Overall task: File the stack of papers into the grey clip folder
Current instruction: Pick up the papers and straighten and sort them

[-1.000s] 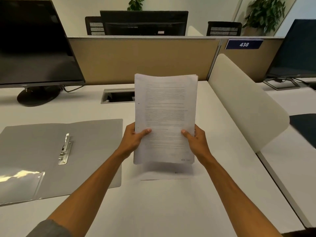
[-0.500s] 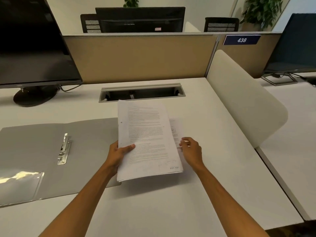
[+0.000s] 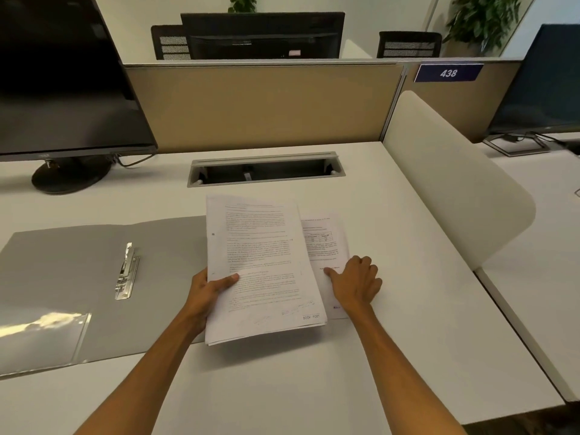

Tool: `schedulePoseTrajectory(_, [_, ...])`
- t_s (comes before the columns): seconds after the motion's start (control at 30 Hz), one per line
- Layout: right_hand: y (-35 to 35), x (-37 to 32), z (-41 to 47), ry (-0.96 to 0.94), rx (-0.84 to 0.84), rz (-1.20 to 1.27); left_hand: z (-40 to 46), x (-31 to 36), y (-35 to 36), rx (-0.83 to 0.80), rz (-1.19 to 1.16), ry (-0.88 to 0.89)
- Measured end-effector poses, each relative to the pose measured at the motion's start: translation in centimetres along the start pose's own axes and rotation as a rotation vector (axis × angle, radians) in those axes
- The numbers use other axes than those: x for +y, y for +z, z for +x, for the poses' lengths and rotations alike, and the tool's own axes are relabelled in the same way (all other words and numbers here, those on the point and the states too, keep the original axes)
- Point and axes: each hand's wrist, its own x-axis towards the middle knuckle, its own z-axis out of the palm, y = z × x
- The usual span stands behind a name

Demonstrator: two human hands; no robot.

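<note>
My left hand (image 3: 208,290) grips a stack of printed papers (image 3: 260,265) by its lower left edge, thumb on top, holding it just above the desk. The stack's left side overlaps the right edge of the open grey clip folder (image 3: 78,262), which lies flat at the left. The folder's metal clip (image 3: 127,271) stands clear of the stack, to its left. A loose printed sheet (image 3: 326,243) lies flat on the desk, partly under the stack's right side. My right hand (image 3: 356,284) rests palm down on that sheet, fingers curled, thumb pressing it.
A black monitor (image 3: 62,89) stands at the back left on a round base. A cable slot (image 3: 265,167) runs along the desk's rear. A cream curved divider (image 3: 445,186) borders the right side. The folder has a clear plastic pocket (image 3: 40,337) at the near left.
The stack was upright in both hands; it has come down and leftwards, now held by my left hand alone. My right hand let go and settled on the loose sheet.
</note>
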Motion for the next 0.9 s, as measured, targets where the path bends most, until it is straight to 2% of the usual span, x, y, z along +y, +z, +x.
schedulePoseTrajectory(0.17, [-0.4,-0.2,0.3,0.041,-0.092,0.104,-0.3,0.4,-0.5,-0.002,-0.015,0.008])
schedulePoseTrajectory(0.3, [-1.2,0.3,1.2,0.091,-0.164,0.405,-0.4,0.6,-0.9,-0.011,-0.017,0.011])
schedulePoseTrajectory(0.37, [-2.3,0.6,1.6,0.103,-0.148,0.535,-0.4,0.8,-1.1,-0.009,-0.015,0.009])
schedulePoseTrajectory(0.5, [-6.0,0.7,2.3,-0.024,-0.018,0.625,-0.2,1.0,-1.4,-0.008,-0.019,0.011])
schedulePoseTrajectory(0.7, [-13.5,-0.6,1.7,-0.355,0.130,0.483,0.1,1.2,-1.1,-0.023,-0.019,0.015])
schedulePoseTrajectory(0.8, [-16.7,-1.7,0.7,-0.446,0.258,0.617,0.4,1.3,-0.9,-0.025,-0.006,0.010])
schedulePoseTrajectory(0.9, [-18.2,-2.7,0.1,-0.453,0.212,0.874,0.5,1.4,-0.6,-0.037,-0.007,0.011])
